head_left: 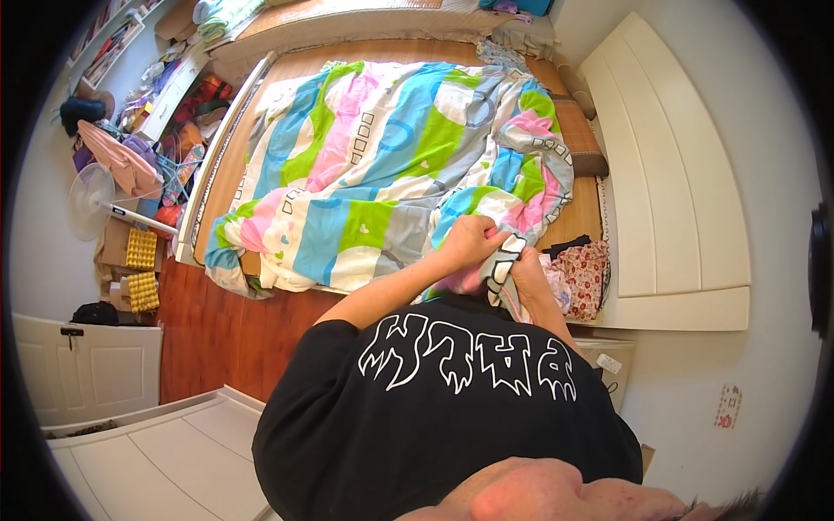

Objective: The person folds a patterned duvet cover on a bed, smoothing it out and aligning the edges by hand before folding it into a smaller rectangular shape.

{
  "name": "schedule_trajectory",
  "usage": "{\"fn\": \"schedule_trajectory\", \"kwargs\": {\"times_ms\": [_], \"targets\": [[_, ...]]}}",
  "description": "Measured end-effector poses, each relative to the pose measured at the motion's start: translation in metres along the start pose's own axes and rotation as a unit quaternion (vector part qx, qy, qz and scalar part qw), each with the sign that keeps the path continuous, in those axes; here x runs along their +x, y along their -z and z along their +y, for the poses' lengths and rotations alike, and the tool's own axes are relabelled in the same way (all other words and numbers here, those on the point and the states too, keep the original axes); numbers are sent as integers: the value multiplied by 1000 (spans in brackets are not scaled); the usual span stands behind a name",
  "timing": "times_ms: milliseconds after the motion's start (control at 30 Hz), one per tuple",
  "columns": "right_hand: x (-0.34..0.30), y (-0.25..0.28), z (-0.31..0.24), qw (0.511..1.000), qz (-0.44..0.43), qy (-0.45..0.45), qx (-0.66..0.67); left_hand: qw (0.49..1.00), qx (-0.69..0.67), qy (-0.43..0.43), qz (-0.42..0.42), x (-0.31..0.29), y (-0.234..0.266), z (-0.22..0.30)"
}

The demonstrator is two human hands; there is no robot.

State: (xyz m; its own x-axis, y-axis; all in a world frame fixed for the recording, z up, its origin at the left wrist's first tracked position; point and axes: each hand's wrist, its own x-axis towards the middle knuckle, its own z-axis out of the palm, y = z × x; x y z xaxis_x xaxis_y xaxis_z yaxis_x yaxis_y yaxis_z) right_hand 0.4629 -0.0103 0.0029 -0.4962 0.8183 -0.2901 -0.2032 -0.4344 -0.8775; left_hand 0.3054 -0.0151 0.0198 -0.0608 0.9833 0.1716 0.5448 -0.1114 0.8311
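The multicoloured cover (408, 152) is lying rumpled across the bed (228, 148), its near edge bunching between the left hand (469, 240) and right hand (528, 271), both gripping cloth; they are seemingly sorting that edge, the next move probably calling for separating its folds.

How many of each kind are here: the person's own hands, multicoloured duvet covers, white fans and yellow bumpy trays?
Hands: 2 (left hand, right hand)
Multicoloured duvet cover: 1
White fan: 1
Yellow bumpy trays: 2 visible groups
Total: 6
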Motion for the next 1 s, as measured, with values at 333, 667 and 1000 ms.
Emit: {"fn": "schedule_trajectory", "kwargs": {"times_ms": [333,667,1000], "targets": [[-19,25,7,996,-81,-3,29,959,-247,131,-44,4,-4,-43],[-27,26,-11,992,-103,48,56,991,5,-85,105,38,51,-26],[-9,28,-15,964,-60,61,251,989,-105,81,-62,17,37,-37]]}}
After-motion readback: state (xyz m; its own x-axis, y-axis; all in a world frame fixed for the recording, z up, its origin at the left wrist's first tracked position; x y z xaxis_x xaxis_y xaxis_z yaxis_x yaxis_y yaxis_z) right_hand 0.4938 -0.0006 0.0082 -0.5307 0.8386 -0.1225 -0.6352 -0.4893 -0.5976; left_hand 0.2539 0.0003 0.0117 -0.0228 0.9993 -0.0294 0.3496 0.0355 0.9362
